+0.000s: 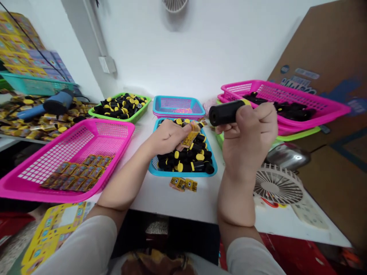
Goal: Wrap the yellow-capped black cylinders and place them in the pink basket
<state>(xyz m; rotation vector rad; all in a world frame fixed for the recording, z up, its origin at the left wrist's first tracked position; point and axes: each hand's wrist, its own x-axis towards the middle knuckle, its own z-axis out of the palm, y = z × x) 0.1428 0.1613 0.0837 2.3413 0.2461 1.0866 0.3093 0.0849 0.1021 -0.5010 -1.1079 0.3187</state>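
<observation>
My right hand [249, 131] is raised above the table, closed round a black tube with a yellow band [226, 112] that points left. My left hand [168, 136] hovers over the near blue basket [183, 172] of black and yellow tubes, pinching a small yellow wrapper [190, 138] between its fingertips. A few more yellow wrappers [183, 184] lie on the white table [160, 196] just in front of that basket.
A big pink basket [37, 187] with rows of flat wrappers sits at left. Farther back are a green basket [120, 106] of tubes, an empty blue basket [178, 105], and stacked pink baskets [286, 100] at right. A small white fan [277, 188] lies near my right wrist. A heat gun [47, 105] rests far left.
</observation>
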